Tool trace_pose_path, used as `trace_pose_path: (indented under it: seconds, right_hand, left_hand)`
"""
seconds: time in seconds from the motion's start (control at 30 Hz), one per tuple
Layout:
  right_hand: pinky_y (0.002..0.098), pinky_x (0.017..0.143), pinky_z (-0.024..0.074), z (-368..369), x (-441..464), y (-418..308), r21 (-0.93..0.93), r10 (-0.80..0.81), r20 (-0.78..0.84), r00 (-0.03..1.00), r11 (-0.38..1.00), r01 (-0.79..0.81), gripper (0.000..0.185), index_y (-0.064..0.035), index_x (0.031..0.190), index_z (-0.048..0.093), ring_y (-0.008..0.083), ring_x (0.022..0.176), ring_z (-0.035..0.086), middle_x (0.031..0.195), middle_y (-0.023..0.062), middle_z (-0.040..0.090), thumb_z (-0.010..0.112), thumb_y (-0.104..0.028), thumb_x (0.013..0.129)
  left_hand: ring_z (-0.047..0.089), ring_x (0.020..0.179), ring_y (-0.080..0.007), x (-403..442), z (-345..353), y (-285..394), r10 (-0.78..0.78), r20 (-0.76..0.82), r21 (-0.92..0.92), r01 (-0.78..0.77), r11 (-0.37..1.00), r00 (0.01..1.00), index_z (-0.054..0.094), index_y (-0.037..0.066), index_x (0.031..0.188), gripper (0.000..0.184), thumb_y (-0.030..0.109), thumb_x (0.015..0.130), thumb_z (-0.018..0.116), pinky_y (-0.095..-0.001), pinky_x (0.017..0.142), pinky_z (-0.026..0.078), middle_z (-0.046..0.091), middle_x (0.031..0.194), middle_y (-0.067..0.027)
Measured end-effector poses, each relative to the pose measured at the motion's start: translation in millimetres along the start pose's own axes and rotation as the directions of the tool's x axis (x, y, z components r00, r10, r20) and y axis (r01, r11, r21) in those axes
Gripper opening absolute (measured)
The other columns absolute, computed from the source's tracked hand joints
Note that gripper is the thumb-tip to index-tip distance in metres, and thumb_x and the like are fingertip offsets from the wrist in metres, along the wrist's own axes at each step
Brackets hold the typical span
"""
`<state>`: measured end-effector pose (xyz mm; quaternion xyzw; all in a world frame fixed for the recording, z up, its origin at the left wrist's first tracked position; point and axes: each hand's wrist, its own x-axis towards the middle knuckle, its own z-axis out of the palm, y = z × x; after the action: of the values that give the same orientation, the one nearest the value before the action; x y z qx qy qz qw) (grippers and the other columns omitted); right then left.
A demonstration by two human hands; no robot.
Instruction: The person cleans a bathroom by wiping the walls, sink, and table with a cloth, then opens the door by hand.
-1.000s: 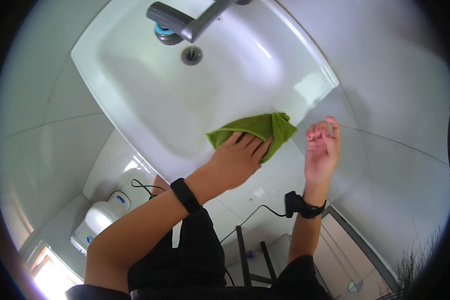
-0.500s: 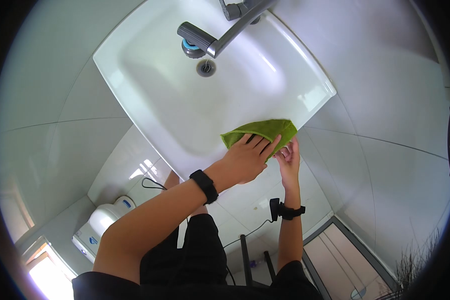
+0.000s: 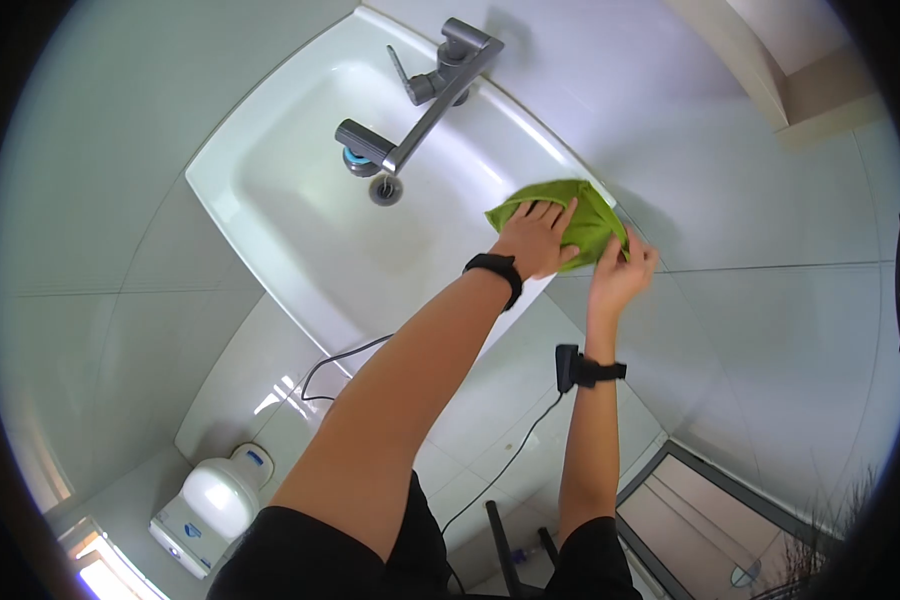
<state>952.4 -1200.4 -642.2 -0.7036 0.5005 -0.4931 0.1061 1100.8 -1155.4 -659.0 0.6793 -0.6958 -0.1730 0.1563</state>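
Observation:
A green cloth [image 3: 592,222] lies over the right front corner of the white sink [image 3: 270,275], part of it hanging past the rim. My left hand [image 3: 532,243] rests flat on the cloth with its fingers stretched and somewhat apart, pressing it against the sink. At the cloth's right edge, my right hand [image 3: 622,275] pinches the border between thumb and fingers, just outside the sink. Both wrists wear black bands, and a cable runs down from the right one.
A grey faucet [image 3: 440,112] with a long swing spout reaches over the drain [image 3: 385,190]. Tiled walls flank the sink. Below left stands a white toilet [image 3: 218,498]; at lower right is a grey-framed panel [image 3: 705,530]. Dark metal legs [image 3: 503,545] stand near my body.
Both hands and the cloth have moved farther back along the sink's right side. My right hand has come up to the cloth's right edge, and more of the faucet shows.

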Motion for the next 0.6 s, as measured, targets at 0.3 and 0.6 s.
trace_pose_path:
  seconds: [0.3,0.6]
  right_hand:
    - [0.0428,0.092,0.0476,48.7,-13.0,-7.8,-0.088,-0.099,0.209,0.973,0.989,0.119,0.034,-0.0017,0.119,0.068,0.0353,0.103,0.057,0.107,0.0168,0.059,0.06,0.004,0.087]
    - [0.0458,0.089,0.0515,-13.1,-109.3,-87.8,-0.293,-0.069,0.474,0.878,0.928,0.231,0.021,0.0031,0.11,0.064,0.0377,0.103,0.06,0.109,0.0208,0.061,0.054,-0.003,0.092]
  left_hand:
    - [0.036,0.143,-0.0319,14.6,1.6,-6.8,0.064,-0.048,0.044,-0.062,0.997,0.997,0.022,0.0,0.159,0.07,0.022,0.096,0.046,-0.0447,0.12,0.021,0.043,0.153,-0.0186]
    - [0.038,0.144,-0.0342,-128.3,5.0,-8.5,0.007,0.143,0.156,-0.03,0.987,0.99,0.023,0.001,0.159,0.067,0.038,0.103,0.032,-0.0475,0.12,0.024,0.042,0.155,-0.0181]
